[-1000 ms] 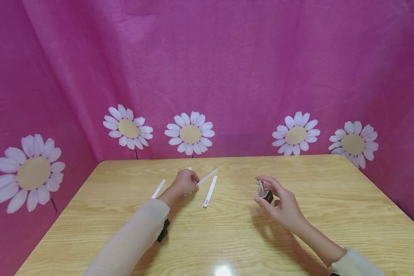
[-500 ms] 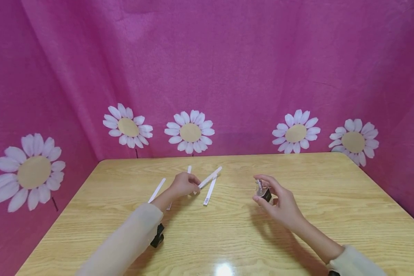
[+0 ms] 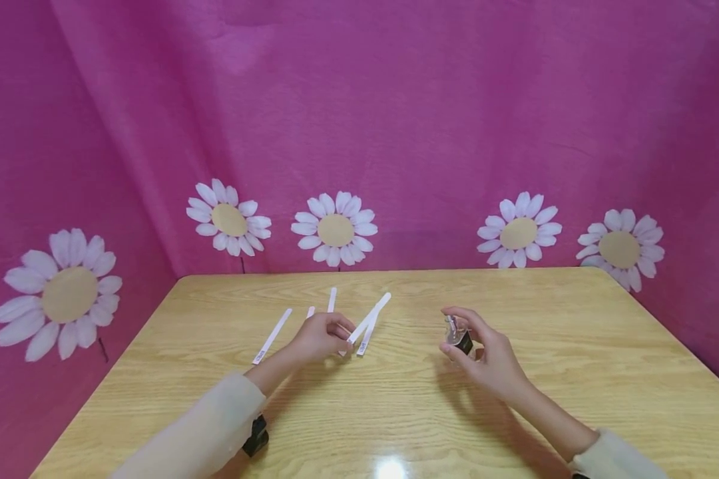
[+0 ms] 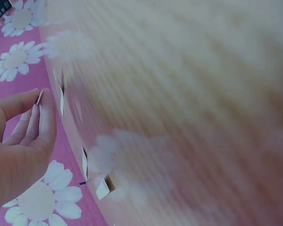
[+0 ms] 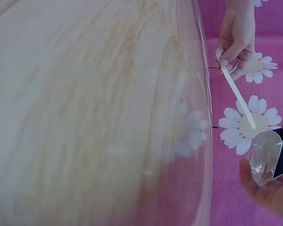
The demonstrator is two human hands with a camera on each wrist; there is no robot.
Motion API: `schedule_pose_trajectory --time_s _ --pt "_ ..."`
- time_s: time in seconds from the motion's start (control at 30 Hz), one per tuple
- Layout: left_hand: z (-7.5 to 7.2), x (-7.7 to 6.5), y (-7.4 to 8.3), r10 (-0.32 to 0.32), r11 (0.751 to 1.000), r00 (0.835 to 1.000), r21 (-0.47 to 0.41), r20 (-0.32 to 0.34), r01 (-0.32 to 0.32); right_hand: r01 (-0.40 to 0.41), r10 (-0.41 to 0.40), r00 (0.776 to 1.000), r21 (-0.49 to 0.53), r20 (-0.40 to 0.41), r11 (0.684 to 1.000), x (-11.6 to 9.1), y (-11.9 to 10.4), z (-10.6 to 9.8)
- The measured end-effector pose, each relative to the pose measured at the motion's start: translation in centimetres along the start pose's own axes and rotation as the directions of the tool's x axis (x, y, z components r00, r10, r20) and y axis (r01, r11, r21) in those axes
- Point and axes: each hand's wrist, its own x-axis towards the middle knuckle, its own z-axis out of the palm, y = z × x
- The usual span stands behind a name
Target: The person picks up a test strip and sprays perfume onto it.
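Note:
My left hand (image 3: 319, 338) pinches one end of a white paper test strip (image 3: 367, 320) between thumb and fingertips. The strip slants up and to the right; in the right wrist view this held strip (image 5: 237, 94) is apart from the table, pointing toward the bottle. My right hand (image 3: 492, 356) holds a small clear glass perfume bottle (image 5: 266, 155) with a dark label, above the table. Its index finger is at the sprayer on top and its thumb lies low on the near side. A gap separates the held strip from the bottle.
Several more white strips lie on the wooden table (image 3: 359, 412): a left strip (image 3: 272, 336), a far strip (image 3: 332, 299), one partly behind the left hand, and a right strip (image 3: 365, 339) behind the held one. A pink curtain (image 3: 407, 133) with daisies hangs behind.
My left hand has drawn the pinched strip a little toward me, uncovering more of the strips on the table. My right hand and the perfume bottle stay nearly still.

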Motion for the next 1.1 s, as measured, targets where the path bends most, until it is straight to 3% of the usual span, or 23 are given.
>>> schedule_pose_trajectory --time_s 0.43,0.77,1.1 --pt "0.1 -2.8 0.2 0.020 0.999 0.997 -0.037 0.079 -0.017 0.017 -0.017 0.999 0.007 0.032 1.000 -0.3 0.1 0.4" --pt "-1.0 -3.4 0.2 0.062 0.994 0.995 -0.097 0.079 -0.054 0.013 -0.013 0.999 0.002 0.045 1.000 -0.2 0.1 0.4" --pt "-1.6 -3.9 0.6 -0.006 0.989 0.999 -0.150 0.052 0.014 0.007 -0.011 0.997 0.045 0.081 0.999 0.4 -0.3 1.2"
